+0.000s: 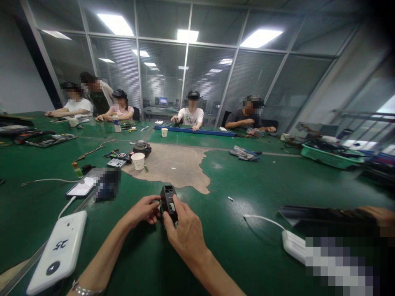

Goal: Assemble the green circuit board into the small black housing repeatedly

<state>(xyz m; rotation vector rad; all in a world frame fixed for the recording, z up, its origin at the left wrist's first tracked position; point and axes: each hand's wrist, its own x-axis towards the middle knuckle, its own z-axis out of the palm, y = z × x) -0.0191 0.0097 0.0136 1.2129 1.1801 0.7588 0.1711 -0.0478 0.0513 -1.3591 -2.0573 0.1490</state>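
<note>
A small black box-shaped part [167, 196] with rectangular openings in its top end is held upright above the green table, in front of me. My right hand [189, 229] grips it from the right, the thumb on the near side and the fingers along the edge. From the left, my left hand [145, 210] has its curled fingers against the part's side; some fingertips are hidden behind it. A lighter detail shows on the part's near face, too small to make out.
A white power bank [63, 242] and a phone [82, 186] lie left. Beyond are a paper cup [138, 161], small electronic parts and gloves [243, 153]. A green basket [333, 156] stands right. Another person's hand [378, 214] is near right; several people sit across.
</note>
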